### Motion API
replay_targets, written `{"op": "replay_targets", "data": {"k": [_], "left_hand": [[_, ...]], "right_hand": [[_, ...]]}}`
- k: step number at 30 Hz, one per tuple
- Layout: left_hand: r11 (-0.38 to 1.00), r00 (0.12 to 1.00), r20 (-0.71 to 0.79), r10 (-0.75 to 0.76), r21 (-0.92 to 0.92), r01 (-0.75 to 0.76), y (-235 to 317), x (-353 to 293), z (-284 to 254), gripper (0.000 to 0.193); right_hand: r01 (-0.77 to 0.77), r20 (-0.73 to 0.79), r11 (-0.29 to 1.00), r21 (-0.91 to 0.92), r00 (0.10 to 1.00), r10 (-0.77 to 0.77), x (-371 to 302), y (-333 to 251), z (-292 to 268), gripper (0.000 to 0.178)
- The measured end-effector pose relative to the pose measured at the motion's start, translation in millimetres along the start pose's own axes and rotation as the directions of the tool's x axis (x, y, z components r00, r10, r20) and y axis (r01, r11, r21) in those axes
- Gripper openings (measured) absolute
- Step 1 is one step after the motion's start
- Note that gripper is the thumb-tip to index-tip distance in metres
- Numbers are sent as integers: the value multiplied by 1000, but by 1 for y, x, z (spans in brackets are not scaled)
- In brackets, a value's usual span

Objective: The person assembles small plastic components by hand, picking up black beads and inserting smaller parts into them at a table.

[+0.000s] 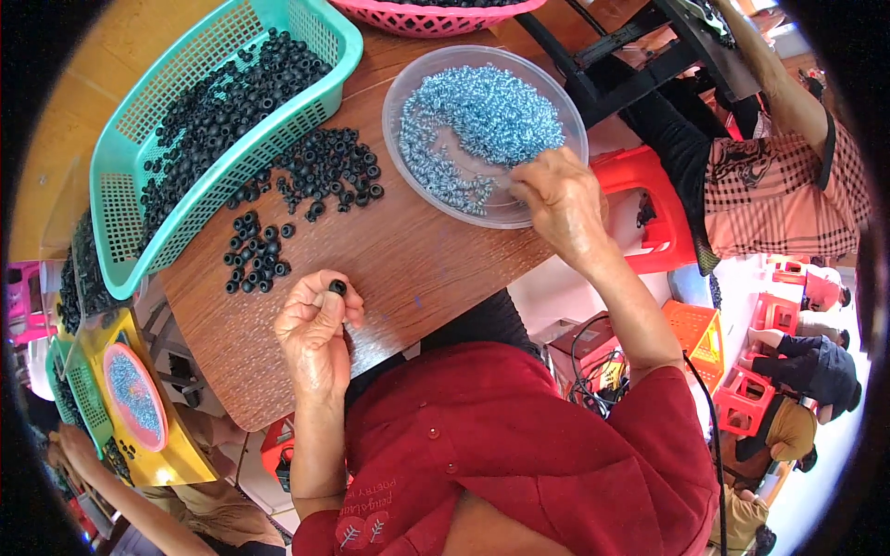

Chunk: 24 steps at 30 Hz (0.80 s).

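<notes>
While fingertips hidden in clear bowl [413, 83], left hand [315, 329] fingers pinching black ring [337, 288]; right hand [556, 199] grasp indiscernible.

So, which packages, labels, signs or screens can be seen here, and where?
Embroidered label: on the red garment at the lower edge, pale stitched lettering beside two small leaf shapes.
No packages, signs or screens can be made out.

A small black ring [337, 287] sat pinched between the left hand's [313, 324] fingertips, hole facing up, above the desk [408, 259] edge. Small shiny blue-silver eyelets [482, 116] lay heaped in a clear round dish [408, 83], where the right hand's [556, 199] fingers dipped in.
</notes>
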<state>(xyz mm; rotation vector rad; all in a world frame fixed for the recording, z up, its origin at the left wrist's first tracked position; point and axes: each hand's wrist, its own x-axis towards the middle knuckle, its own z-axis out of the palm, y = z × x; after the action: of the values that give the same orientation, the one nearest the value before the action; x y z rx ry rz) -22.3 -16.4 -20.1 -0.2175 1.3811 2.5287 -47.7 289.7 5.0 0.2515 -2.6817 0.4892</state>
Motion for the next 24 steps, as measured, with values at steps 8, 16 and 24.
{"op": "replay_targets", "data": {"k": [8,16,24], "left_hand": [[1000,1000,-7,12,22,-12,0,-2,1,19],[1000,1000,-13,-9,13,9,1,-2,2,20],[1000,999,-29,-17,16,18,1,-3,4,19]], "right_hand": [[91,156,991,-100,985,-75,9,4,21,12],[111,198,983,-143,977,-81,13,5,19,8],[99,167,989,-112,983,-80,16,-2,16,6]]}}
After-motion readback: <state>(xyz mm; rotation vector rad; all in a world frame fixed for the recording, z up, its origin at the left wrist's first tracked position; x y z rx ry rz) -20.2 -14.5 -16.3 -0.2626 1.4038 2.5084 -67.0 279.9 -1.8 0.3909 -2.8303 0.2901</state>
